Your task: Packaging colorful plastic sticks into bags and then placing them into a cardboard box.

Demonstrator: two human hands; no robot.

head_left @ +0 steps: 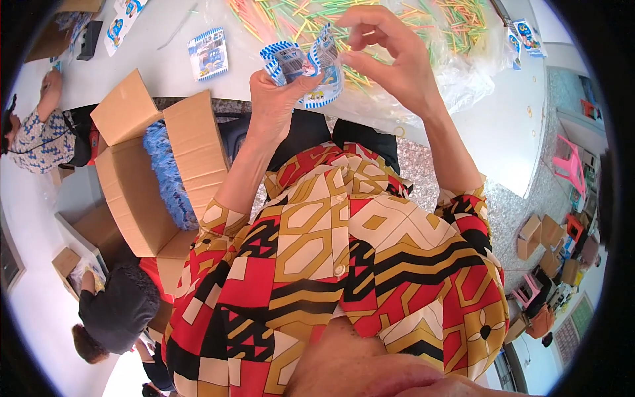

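Over the near edge of the table, my left hand [276, 104] is closed on a small printed packet [322, 92] of clear film with blue-and-white striped ends. The film is creased and its upper part spreads into flaps; whether it is one packet or more I cannot tell. My right hand [395, 63] is just right of it, thumb and fingers apart, with the thumb tip close to the packet's edge. No held thing shows in it. Beyond the hands, many thin pink, yellow and green sticks [291, 20] lie on clear plastic sheeting [456, 86].
A similar flat packet [208, 54] lies on the white table [248, 56] to the left. An open cardboard box [129, 188] with blue packets [165, 172] stands at my left. Other people [122, 308] sit on the left; pink stools [570, 165] stand on the right.
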